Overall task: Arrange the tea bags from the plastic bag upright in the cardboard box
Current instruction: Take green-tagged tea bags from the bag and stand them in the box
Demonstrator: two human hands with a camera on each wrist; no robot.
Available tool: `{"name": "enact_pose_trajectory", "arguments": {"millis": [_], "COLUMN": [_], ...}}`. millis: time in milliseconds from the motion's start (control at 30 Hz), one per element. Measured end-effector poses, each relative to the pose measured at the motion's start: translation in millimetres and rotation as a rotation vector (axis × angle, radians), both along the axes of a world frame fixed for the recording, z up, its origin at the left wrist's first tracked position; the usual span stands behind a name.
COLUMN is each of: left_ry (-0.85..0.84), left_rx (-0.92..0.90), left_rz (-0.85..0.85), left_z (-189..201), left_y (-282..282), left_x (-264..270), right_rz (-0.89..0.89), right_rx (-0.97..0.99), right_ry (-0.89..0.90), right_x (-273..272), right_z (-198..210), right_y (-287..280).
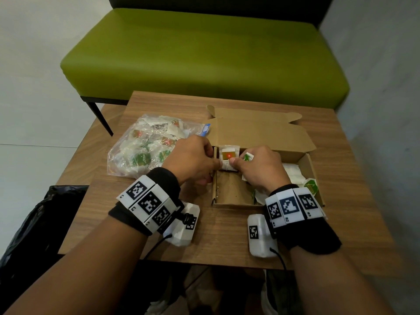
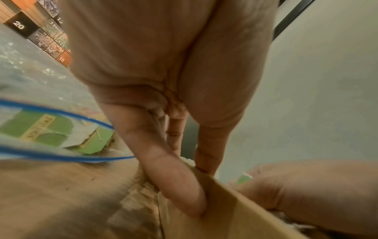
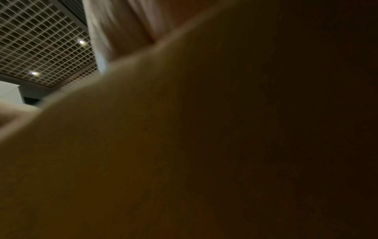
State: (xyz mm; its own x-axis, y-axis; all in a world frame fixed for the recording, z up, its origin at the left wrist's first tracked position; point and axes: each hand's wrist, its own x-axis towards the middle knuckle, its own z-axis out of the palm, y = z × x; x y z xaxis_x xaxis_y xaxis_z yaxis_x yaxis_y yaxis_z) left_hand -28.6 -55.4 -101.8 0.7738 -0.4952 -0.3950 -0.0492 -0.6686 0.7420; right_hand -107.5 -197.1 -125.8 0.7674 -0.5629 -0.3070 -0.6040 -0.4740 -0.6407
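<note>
- Both hands meet at the far-left corner of the open brown cardboard box (image 1: pixel 304 165), where a small white tea bag with an orange-red tag (image 1: pixel 228 158) is stood upright.
- Left hand (image 1: pixel 193 159) pinches the tea bag's left edge over the box wall, likely steadying it.
- Right hand (image 1: pixel 259 167) pinches its right edge, a green-and-white tea bag (image 1: pixel 247 157) tucked under the fingers, probably next.
- The clear zip-top plastic bag (image 1: pixel 127 155) just left of the box holds many more, so it's early going.
</note>
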Motion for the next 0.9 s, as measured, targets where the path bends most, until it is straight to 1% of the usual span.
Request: {"name": "enact_pose_trajectory", "arguments": {"millis": [200, 367, 500, 667, 700, 733, 800, 833, 867, 900], "left_ry": [-0.032, -0.072, -0.119, -0.171, -0.2, -0.284, -0.555, -0.67, -0.739, -0.767], "left_rx": [0.009, 0.016, 0.018, 0.059, 0.076, 0.117, 0.208, 0.213, 0.196, 0.181], "left_rz": [0.005, 0.012, 0.034, 0.027, 0.023, 0.008, -0.014, -0.016, -0.025, -0.051], "left_z": [-1.0, -1.7, -0.2, 4.6, 5.6, 6.3, 8.5, 11.2, 14.0, 15.7], "left_y": [-0.8, -1.0, -2.6, -4.4, -4.5, -5.4, -10.1, -13.7, -17.7, -21.6], "left_x": [0.8, 2.9, 6.9, 11.4, 11.7, 11.9, 9.7, 6.1, 2.0, -1.9], "right_rz": [-0.016, -0.022, -0.065, -0.175, -0.19, -0.196, -0.171, -0.134, -0.081, -0.016], "right_rx": [0.037, 0.062, 0.133, 0.355, 0.378, 0.381, 0.347, 0.304, 0.243, 0.166], "right_ry": [-0.007, -0.078, -0.225, -0.413, -0.43, -0.433, -0.381, -0.321, -0.241, -0.153], "right_x": [-0.3, -6.8, -16.6, -26.5, -28.5, -30.9, -36.4, -39.0, -41.4, -43.3], "right_z": [1.2, 11.0, 18.4, 28.9, 30.5, 32.1, 34.1, 34.0, 34.1, 34.1], "right_y": [0.1, -7.7, -18.7, -34.6, -38.4, -41.7, -48.2, -51.3, -53.4, -53.9]}}
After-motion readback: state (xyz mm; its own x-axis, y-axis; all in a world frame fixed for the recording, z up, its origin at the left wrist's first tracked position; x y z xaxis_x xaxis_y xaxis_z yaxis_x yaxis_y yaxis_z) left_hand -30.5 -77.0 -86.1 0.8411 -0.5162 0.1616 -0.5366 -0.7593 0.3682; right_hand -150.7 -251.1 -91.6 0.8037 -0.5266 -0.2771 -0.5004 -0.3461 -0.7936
